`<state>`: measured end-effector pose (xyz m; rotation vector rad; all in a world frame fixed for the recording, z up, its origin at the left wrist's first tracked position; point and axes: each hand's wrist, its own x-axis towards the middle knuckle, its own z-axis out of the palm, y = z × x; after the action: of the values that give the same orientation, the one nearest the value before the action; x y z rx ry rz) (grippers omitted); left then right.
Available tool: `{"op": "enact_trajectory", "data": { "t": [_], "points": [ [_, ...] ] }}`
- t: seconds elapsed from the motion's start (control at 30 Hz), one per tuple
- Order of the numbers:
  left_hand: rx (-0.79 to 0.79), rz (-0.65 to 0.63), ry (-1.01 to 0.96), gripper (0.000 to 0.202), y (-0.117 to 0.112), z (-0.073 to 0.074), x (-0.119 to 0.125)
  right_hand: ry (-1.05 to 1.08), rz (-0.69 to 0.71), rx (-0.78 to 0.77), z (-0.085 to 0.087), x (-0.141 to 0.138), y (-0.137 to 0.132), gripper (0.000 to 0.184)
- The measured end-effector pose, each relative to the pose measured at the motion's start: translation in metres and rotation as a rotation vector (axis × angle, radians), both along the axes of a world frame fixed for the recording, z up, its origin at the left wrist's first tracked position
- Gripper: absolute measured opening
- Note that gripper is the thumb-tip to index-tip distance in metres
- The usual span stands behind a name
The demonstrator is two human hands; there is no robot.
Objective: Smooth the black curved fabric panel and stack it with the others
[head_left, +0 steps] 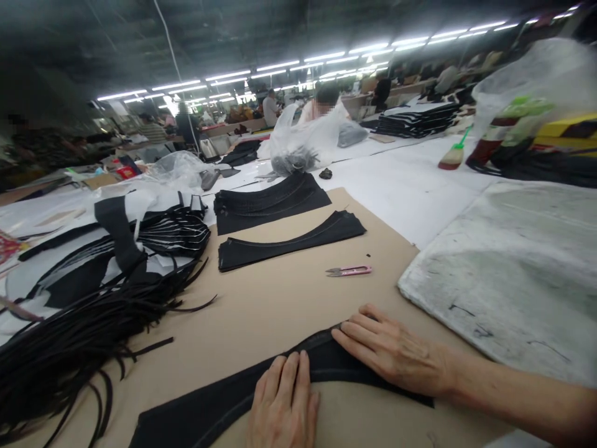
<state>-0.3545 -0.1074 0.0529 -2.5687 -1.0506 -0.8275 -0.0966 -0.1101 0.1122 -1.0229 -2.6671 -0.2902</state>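
Black panel (323,358): one, beneath left hand (284,404), fingers together, and right hand (396,351), fingers slightly spread.

The near fabric (321,361) lay on the sheet (233,323), before the snips (357,270) and two farther fabric piles (289,246), right of the strips (93,336).

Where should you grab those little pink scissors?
Probably by the pink handle, pinched from above, coming from the picture's right: the scissors lie flat on the tan sheet, with their metal blades pointing left, away from that grip.
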Motion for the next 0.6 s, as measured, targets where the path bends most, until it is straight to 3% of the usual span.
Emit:
{"op": "enact_trajectory", "data": {
  "t": [0.17,0.47,0.53,0.6],
  "points": [
    [-0.011,0.017,-0.009,0.033,0.003,0.005,0.004,0.039,-0.011,-0.1,-0.006,0.01,-0.007,0.033],
    [-0.001,0.069,0.024,0.031,0.004,0.008,0.011,0.059,-0.104,-0.092,-0.003,0.031,-0.017,0.037],
    [0.021,0.066,0.044,0.03,0.004,0.007,0.01,0.105,-0.194,-0.123,-0.002,0.039,-0.019,0.039],
    [0.059,0.06,0.069,0.03,0.005,0.006,0.01,0.228,-0.4,-0.178,-0.001,0.046,-0.02,0.036]
  ]
}}
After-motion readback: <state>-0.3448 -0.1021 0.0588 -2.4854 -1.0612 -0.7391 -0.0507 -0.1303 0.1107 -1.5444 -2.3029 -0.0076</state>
